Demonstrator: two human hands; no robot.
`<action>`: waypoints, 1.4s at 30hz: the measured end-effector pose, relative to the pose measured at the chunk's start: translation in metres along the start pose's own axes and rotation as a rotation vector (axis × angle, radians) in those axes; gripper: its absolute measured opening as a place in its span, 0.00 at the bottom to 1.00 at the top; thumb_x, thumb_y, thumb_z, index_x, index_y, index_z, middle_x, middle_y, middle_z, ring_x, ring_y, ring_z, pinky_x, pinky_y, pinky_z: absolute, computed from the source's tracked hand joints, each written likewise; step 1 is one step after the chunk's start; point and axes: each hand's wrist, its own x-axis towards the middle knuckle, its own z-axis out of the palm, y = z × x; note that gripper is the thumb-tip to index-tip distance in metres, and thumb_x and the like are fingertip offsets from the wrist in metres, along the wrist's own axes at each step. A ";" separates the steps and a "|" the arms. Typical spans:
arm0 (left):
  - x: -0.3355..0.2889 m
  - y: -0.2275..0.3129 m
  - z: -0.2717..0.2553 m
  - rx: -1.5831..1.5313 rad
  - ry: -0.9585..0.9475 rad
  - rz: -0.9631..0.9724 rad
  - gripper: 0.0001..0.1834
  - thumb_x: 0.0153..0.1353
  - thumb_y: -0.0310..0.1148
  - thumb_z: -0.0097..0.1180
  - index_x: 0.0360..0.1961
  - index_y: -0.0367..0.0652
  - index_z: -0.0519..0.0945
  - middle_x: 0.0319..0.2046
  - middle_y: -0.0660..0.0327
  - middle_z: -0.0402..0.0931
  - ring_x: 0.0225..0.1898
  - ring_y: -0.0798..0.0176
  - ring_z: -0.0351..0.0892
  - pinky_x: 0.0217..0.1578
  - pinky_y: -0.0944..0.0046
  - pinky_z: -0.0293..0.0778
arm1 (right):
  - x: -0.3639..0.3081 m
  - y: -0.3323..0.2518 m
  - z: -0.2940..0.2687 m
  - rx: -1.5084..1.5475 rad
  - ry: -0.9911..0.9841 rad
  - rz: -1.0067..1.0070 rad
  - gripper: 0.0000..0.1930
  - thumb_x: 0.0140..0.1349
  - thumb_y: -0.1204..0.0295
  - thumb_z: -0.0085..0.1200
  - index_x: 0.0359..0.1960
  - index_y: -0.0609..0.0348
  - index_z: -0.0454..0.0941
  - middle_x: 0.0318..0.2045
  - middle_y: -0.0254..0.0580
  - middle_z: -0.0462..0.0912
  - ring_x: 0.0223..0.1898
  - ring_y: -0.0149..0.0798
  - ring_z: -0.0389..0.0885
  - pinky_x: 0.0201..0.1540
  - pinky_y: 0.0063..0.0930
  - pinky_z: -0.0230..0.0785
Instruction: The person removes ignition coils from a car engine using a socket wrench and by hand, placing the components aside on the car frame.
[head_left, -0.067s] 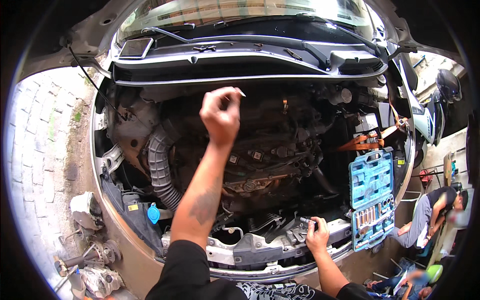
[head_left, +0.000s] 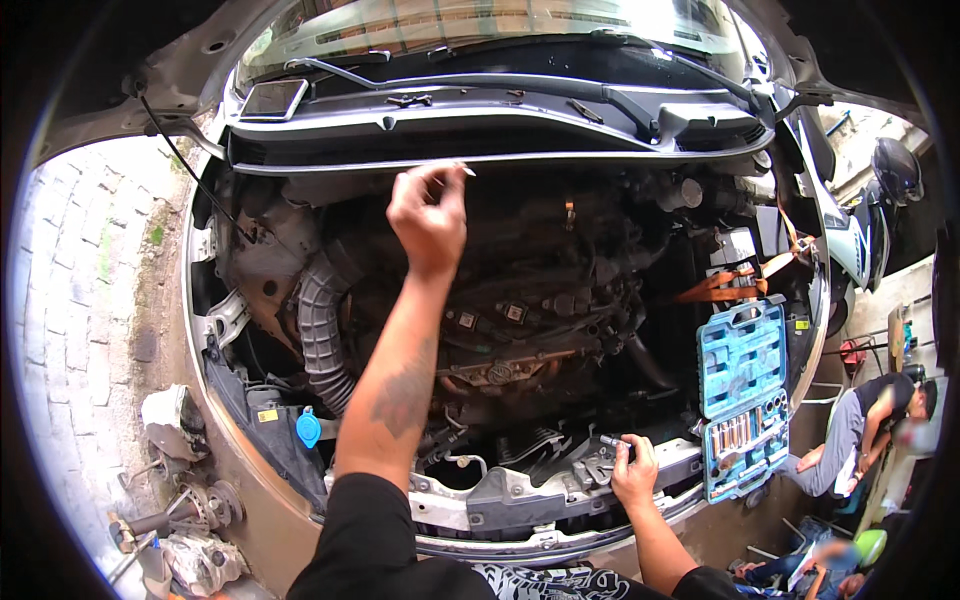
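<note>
My left hand (head_left: 428, 215) is raised over the far part of the engine (head_left: 500, 315), just short of the windshield cowl. Its fingers are pinched together, and a small whitish tip shows at the fingertips, too little to name. Down at the front crossmember (head_left: 515, 497), my right hand (head_left: 634, 470) is closed around a short, dark metal cylindrical piece (head_left: 611, 441). Most of that piece is hidden by the fingers. To the right of this hand, a blue socket set case (head_left: 744, 355) lies unfolded along the car's edge, with several sockets in its lower half.
On the cowl lie a tablet-like device (head_left: 272, 99), a dark small part (head_left: 409, 100) and a slim tool (head_left: 586, 110). A ribbed hose (head_left: 322, 330) and blue reservoir cap (head_left: 308, 427) are at left. Orange straps (head_left: 722, 288) cross the right side. A person (head_left: 868, 430) sits beyond.
My left hand has moved a little farther away and to the left, still pinched. The right hand and its metal piece have stayed in place.
</note>
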 end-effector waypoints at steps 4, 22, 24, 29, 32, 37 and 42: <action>0.054 -0.015 0.002 0.307 -0.014 0.050 0.07 0.58 0.34 0.70 0.32 0.41 0.87 0.26 0.60 0.84 0.25 0.60 0.80 0.30 0.61 0.75 | 0.005 0.001 0.002 -0.007 0.010 -0.005 0.06 0.63 0.75 0.57 0.38 0.63 0.79 0.33 0.52 0.81 0.36 0.58 0.81 0.39 0.44 0.73; -0.199 0.020 -0.343 0.988 -0.547 -0.343 0.37 0.60 0.47 0.64 0.65 0.37 0.70 0.71 0.42 0.58 0.71 0.38 0.58 0.69 0.38 0.53 | 0.157 -0.097 0.047 0.095 -0.074 -0.476 0.11 0.62 0.74 0.59 0.44 0.66 0.80 0.37 0.56 0.82 0.39 0.60 0.82 0.42 0.43 0.75; -0.214 0.032 -0.348 1.007 -0.558 -0.352 0.35 0.61 0.47 0.63 0.64 0.38 0.72 0.72 0.45 0.59 0.73 0.41 0.56 0.70 0.37 0.50 | 0.192 -0.118 0.062 -0.060 -0.058 -0.583 0.09 0.62 0.73 0.59 0.40 0.66 0.79 0.34 0.56 0.81 0.38 0.60 0.81 0.42 0.46 0.75; -0.215 0.044 -0.352 1.029 -0.522 -0.396 0.30 0.62 0.47 0.62 0.58 0.37 0.77 0.70 0.45 0.62 0.72 0.41 0.57 0.69 0.38 0.51 | 0.230 -0.144 0.077 -0.246 -0.197 -0.580 0.10 0.61 0.69 0.60 0.36 0.65 0.78 0.33 0.58 0.81 0.38 0.61 0.82 0.42 0.50 0.76; -0.214 0.044 -0.348 1.065 -0.510 -0.334 0.26 0.63 0.47 0.61 0.53 0.37 0.81 0.69 0.45 0.64 0.71 0.39 0.58 0.67 0.40 0.55 | 0.232 -0.157 0.092 -0.205 -0.239 -0.622 0.10 0.61 0.69 0.61 0.34 0.65 0.78 0.32 0.58 0.82 0.38 0.61 0.81 0.43 0.51 0.74; -0.212 0.045 -0.347 1.018 -0.467 -0.366 0.23 0.63 0.46 0.61 0.48 0.37 0.84 0.68 0.45 0.66 0.71 0.40 0.59 0.65 0.41 0.59 | 0.229 -0.183 0.121 -0.314 -0.352 -0.583 0.10 0.62 0.67 0.61 0.34 0.64 0.81 0.32 0.59 0.83 0.38 0.62 0.82 0.43 0.51 0.75; -0.208 0.047 -0.349 0.975 -0.453 -0.405 0.19 0.61 0.43 0.64 0.45 0.37 0.85 0.69 0.47 0.65 0.71 0.42 0.58 0.65 0.41 0.59 | 0.227 -0.211 0.131 -0.554 -0.451 -0.562 0.13 0.62 0.66 0.61 0.33 0.67 0.82 0.31 0.62 0.84 0.38 0.61 0.85 0.44 0.49 0.77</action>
